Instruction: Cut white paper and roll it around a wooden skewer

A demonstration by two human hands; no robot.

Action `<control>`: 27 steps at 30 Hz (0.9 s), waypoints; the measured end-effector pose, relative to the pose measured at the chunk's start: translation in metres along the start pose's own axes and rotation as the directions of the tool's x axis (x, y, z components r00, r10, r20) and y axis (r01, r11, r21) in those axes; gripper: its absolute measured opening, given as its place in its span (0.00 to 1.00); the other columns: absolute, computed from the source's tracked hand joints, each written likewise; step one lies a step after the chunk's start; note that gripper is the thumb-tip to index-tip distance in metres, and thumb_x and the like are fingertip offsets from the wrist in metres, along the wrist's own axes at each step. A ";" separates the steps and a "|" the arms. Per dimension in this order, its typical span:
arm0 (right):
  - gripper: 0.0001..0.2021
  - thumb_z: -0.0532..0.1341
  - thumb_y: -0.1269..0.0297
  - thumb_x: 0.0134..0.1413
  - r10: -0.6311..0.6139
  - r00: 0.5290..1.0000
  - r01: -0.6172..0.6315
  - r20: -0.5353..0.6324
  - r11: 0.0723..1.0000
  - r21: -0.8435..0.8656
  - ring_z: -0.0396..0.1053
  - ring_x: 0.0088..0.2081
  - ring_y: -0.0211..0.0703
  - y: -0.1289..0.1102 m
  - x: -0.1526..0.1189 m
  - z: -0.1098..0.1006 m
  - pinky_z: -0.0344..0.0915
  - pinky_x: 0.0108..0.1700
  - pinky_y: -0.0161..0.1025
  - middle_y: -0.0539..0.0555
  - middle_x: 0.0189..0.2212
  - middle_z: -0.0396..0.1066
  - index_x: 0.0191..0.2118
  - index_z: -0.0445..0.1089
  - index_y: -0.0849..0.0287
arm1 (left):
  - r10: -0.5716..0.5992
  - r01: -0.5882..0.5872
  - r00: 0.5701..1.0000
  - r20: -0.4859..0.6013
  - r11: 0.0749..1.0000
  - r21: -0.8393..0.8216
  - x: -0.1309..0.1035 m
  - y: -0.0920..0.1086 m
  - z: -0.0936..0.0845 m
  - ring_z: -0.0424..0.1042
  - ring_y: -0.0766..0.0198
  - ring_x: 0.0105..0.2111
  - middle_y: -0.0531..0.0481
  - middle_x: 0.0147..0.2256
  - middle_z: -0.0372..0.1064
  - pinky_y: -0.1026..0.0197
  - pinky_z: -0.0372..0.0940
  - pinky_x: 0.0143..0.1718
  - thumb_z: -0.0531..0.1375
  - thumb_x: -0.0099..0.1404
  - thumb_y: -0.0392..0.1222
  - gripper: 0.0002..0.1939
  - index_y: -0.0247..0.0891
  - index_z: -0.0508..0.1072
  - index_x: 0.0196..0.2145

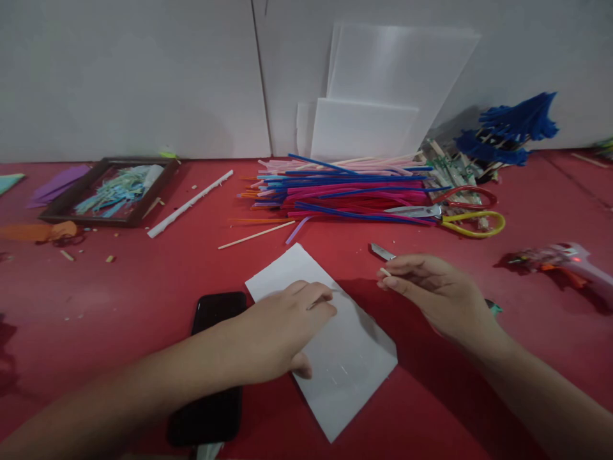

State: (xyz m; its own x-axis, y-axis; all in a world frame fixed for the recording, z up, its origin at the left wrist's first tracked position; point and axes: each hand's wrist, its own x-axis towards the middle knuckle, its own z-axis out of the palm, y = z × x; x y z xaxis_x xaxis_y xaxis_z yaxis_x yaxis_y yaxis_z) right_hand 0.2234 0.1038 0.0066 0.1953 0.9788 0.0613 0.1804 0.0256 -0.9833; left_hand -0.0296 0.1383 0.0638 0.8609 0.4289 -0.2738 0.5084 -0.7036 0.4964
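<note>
My left hand (282, 329) is over a white sheet (354, 358) that lies at an angle on the red table. Its thumb is apart from the bent fingers, and I see nothing held in it. To the right of the sheet, my right hand (435, 287) pinches a short pale stick piece (385, 272) between thumb and fingertips. A knife blade (382, 251) shows just beyond those fingertips; the hand hides what lies behind it. Under my left forearm lies a black phone (218, 313), partly covered.
Beyond the sheet lies a pile of coloured pipe cleaners (335, 191) with scissors (460, 214) on it. A hot glue gun (569, 259) is at right. A brown frame (158, 185), a white rod (191, 203) and a thin wooden stick (256, 235) lie at left.
</note>
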 end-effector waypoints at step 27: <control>0.22 0.69 0.40 0.45 0.016 0.998 -0.011 0.060 0.997 -0.082 0.76 0.31 0.42 0.001 0.001 -0.001 0.76 0.37 0.40 0.54 0.30 0.78 0.34 0.75 0.55 | 0.006 -0.006 1.000 0.003 0.999 0.043 -0.001 0.002 0.000 0.62 0.44 0.59 0.35 0.61 0.61 0.48 0.63 0.56 0.75 0.48 0.38 0.38 0.34 0.68 0.56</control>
State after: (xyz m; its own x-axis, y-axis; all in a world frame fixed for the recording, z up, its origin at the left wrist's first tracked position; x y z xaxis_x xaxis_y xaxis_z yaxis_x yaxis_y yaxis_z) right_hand 0.2247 0.1044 0.0063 0.1400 0.9895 0.0353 0.2567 -0.0018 -0.9665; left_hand -0.0295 0.1369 0.0653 0.8641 0.4225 -0.2735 0.5033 -0.7303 0.4619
